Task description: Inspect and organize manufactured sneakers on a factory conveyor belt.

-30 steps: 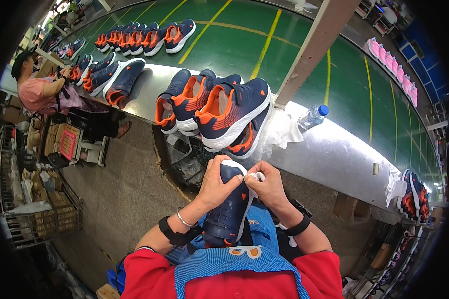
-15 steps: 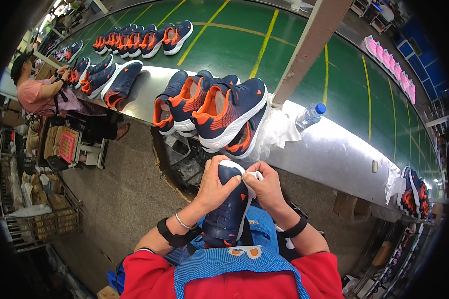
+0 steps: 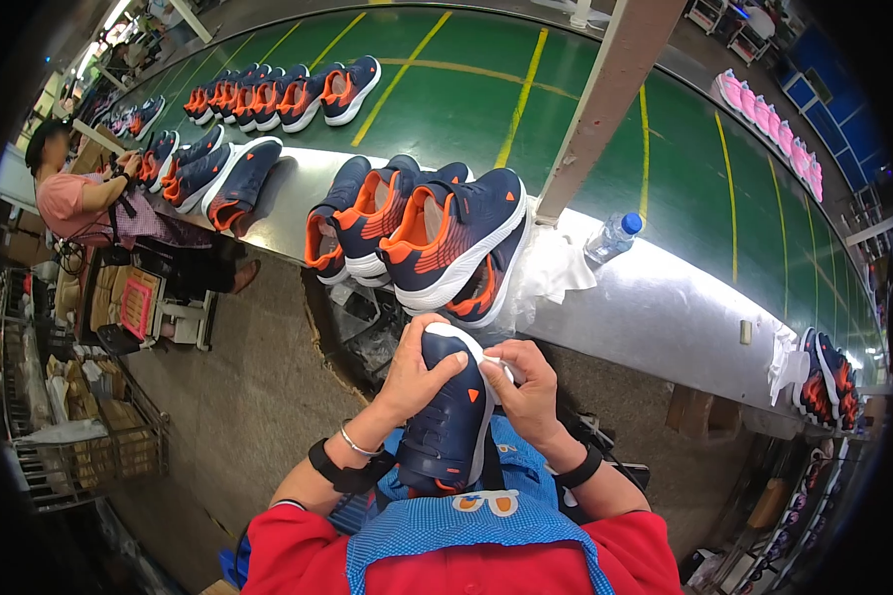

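Note:
A navy sneaker (image 3: 445, 421) with a white sole and a small orange triangle is in front of my body, toe pointing away from me. My left hand (image 3: 407, 375) grips it at the toe, thumb on the upper. Pressed to the right side of the toe, along the sole edge, my right hand (image 3: 528, 389) pinches a small white cloth (image 3: 496, 364). Its fingertips partly cover the cloth. Just beyond, several navy and orange sneakers (image 3: 453, 228) are piled on the metal ledge (image 3: 655, 307), and more white cloth (image 3: 556, 266) lies beside them.
A water bottle (image 3: 617, 236) with a blue cap stands near a metal post (image 3: 605, 109). Rows of sneakers (image 3: 303, 96) and pink shoes (image 3: 772, 129) sit on the green conveyor (image 3: 446, 109). At far left a co-worker (image 3: 79, 203) handles shoes. Below the ledge is an open box (image 3: 319, 322).
The sneaker has shifted slightly left and toward me in my left hand. My right hand has moved a little nearer to me along the sole edge with the cloth.

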`<state>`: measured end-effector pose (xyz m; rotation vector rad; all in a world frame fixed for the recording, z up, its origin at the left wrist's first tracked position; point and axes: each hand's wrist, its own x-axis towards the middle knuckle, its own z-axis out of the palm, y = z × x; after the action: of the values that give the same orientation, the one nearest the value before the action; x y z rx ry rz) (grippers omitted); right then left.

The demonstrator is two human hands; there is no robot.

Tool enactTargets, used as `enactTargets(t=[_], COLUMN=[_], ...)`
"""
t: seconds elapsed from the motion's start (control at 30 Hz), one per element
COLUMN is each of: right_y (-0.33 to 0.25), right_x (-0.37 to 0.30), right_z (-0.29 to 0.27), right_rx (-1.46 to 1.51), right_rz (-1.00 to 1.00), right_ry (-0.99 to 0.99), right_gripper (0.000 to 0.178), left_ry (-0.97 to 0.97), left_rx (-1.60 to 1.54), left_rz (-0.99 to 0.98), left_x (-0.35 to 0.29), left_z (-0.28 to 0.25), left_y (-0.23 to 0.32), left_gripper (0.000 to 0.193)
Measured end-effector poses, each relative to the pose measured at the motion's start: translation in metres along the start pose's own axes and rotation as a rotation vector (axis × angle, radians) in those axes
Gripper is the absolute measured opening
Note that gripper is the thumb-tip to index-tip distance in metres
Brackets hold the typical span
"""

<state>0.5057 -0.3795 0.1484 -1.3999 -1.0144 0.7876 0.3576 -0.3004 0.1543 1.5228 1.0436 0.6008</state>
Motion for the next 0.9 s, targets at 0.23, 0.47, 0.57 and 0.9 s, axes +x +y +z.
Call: enactTargets(t=[0.23,0.47,0.57,0.9], right_y=[-0.006,-0.007,-0.003,0.003], right_x=[0.002,0.003,0.001,0.002], right_z=[0.0,0.011,0.01,0.008], right_rx=[-0.121,-0.178,-0.291,-0.326], right_rz=[-0.094,-0.218,-0.338,-0.448], right_ry=[-0.032,0.012,-0.019,-0.107], right_gripper=[0.015,0.016,0.019,0.019], left_ry=[-0.009,0.025,0.071,0.085], left_rx=[-0.047,-0.014,0.101,0.145], left_rz=[-0.016,-0.005,0.05,0.049], left_x=[0.0,-0.003,-0.006,-0.01], left_z=[-0.003,0.0,0.003,0.001], left_y=[-0.003,-0.001,0.004,-0.004], left_gripper=[0.045,0.045,0.043,0.042])
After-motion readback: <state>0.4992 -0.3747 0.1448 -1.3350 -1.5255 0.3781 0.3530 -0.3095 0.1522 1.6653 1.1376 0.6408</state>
